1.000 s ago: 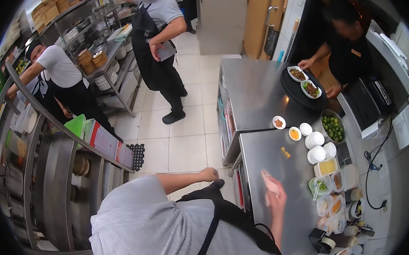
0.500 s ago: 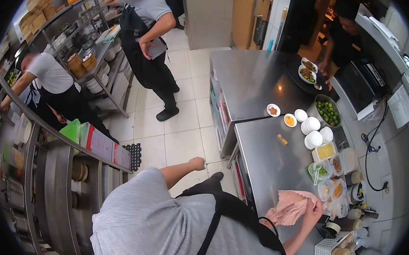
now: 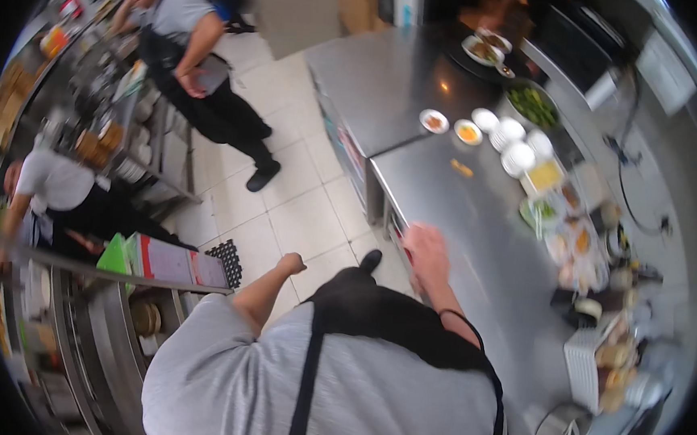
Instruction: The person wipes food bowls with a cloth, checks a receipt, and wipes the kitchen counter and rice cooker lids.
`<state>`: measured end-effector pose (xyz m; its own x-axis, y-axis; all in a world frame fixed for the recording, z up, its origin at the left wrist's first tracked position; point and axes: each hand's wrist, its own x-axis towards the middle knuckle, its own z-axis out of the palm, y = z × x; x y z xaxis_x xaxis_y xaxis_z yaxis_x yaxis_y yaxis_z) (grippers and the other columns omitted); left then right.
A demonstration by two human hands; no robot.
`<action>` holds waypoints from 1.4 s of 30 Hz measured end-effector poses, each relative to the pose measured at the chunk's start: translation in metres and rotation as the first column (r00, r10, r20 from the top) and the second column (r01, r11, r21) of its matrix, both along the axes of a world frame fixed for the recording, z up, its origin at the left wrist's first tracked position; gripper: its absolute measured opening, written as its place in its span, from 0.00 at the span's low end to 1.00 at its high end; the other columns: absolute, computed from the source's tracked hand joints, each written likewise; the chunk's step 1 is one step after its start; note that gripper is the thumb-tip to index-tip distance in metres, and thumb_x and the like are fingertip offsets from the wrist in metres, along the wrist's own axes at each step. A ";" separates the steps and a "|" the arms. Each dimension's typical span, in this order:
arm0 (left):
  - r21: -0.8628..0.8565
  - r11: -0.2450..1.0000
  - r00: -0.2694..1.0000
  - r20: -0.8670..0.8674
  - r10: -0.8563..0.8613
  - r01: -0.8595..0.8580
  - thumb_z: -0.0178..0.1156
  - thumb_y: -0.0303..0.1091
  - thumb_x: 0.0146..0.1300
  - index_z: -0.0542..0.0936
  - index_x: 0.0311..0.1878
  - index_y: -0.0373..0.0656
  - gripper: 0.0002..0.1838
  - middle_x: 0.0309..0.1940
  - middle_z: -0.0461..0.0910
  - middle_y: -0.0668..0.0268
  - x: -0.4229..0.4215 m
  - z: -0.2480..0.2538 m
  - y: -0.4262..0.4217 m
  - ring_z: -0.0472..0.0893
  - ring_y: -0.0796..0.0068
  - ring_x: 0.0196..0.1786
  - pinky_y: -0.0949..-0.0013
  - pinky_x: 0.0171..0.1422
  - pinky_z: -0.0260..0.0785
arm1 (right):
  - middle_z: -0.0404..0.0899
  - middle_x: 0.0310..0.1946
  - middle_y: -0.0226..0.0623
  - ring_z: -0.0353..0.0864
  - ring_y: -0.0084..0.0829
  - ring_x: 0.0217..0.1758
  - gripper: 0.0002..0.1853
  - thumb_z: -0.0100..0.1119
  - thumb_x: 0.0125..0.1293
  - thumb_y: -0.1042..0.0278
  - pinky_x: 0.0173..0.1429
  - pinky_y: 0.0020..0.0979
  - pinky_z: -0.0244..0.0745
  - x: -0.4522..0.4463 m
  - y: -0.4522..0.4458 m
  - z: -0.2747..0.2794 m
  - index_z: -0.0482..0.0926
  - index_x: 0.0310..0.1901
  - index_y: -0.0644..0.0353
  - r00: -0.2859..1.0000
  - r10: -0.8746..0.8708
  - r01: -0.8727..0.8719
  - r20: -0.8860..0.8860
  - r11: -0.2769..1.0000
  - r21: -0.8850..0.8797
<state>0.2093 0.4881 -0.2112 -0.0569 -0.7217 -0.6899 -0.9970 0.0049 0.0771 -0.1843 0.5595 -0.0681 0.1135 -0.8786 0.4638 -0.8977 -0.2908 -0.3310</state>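
The likeliest trouble is a knock at the left edge of the desk (image 3: 489,235). The right hand (image 3: 428,251) is over that edge, low and near the apron (image 3: 390,313), so a quick swing could rap the knuckles on the metal rim. A long reach to the far side could shove the small yellow piece (image 3: 462,168) into the white bowl of orange-yellow food (image 3: 467,132) just beyond it, and a tipped bowl would spill across the seam. A wide sweep to the right could topple the stacked white dishes (image 3: 518,158) or jar the container of pale yellow food (image 3: 543,179), since these stand close together with little room to give.

The right hand is too smeared to tell whether its fingers are spread, pressed together or pinching anything, or whether it touches the desk. The left hand (image 3: 290,263) is curled into a loose fist above the tiled floor (image 3: 316,223), left of the desk and well apart from it, with nothing seen in it.

Of the things lying on the desk, the yellow piece is nearest the right hand: farther off and slightly to the right, apart from the fingers. The dishes and food containers are farther right.
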 end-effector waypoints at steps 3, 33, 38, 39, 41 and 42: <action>-0.058 0.996 0.991 -0.117 -0.067 0.061 0.61 0.46 0.49 0.81 0.37 0.40 0.19 0.42 0.80 0.54 -0.025 0.017 -0.002 0.78 0.54 0.46 0.60 0.51 0.71 | 0.72 0.50 0.39 0.68 0.39 0.57 0.17 0.55 0.53 0.72 0.60 0.34 0.62 0.009 -0.002 0.019 0.73 0.48 0.56 0.923 0.058 -0.112 0.380 0.986 0.123; 0.066 0.998 0.356 -0.932 0.065 -0.009 0.60 0.33 0.57 0.77 0.43 0.34 0.14 0.30 0.78 0.64 -0.334 0.152 -0.351 0.77 0.78 0.28 0.76 0.31 0.72 | 0.60 0.63 0.38 0.52 0.38 0.69 0.36 0.53 0.54 0.42 0.70 0.42 0.45 0.021 -0.207 0.017 0.63 0.61 0.56 0.955 -0.275 0.291 -0.108 0.939 0.185; -0.038 0.996 0.548 -0.833 -0.075 0.078 0.58 0.24 0.52 0.78 0.40 0.33 0.11 0.31 0.79 0.59 -0.374 0.143 -0.372 0.82 0.72 0.30 0.72 0.26 0.78 | 0.59 0.63 0.36 0.53 0.40 0.69 0.33 0.55 0.57 0.51 0.68 0.41 0.52 0.000 -0.118 0.059 0.61 0.62 0.54 0.718 -0.696 0.623 0.005 0.647 0.440; -0.033 0.995 0.545 -0.834 -0.082 0.099 0.58 0.24 0.52 0.78 0.40 0.33 0.11 0.31 0.79 0.59 -0.376 0.139 -0.375 0.82 0.72 0.30 0.72 0.26 0.78 | 0.58 0.64 0.36 0.52 0.40 0.69 0.32 0.54 0.58 0.51 0.68 0.41 0.51 -0.012 -0.091 0.034 0.60 0.63 0.54 0.631 -0.775 0.741 -0.037 0.587 0.326; 0.000 0.998 0.618 -0.785 -0.034 0.055 0.57 0.20 0.49 0.79 0.37 0.32 0.10 0.31 0.79 0.58 -0.380 0.134 -0.385 0.83 0.70 0.31 0.70 0.24 0.78 | 0.57 0.65 0.36 0.50 0.41 0.70 0.33 0.51 0.60 0.50 0.69 0.41 0.50 -0.034 -0.034 0.013 0.59 0.64 0.54 0.434 -0.888 0.896 -0.153 0.408 0.173; -0.001 0.998 0.611 -0.791 -0.042 0.067 0.57 0.20 0.49 0.79 0.37 0.32 0.10 0.31 0.79 0.58 -0.380 0.133 -0.388 0.83 0.70 0.31 0.70 0.24 0.78 | 0.56 0.66 0.36 0.50 0.41 0.71 0.33 0.50 0.61 0.49 0.69 0.41 0.49 -0.040 -0.007 0.015 0.58 0.65 0.55 0.329 -0.915 0.943 -0.234 0.303 0.139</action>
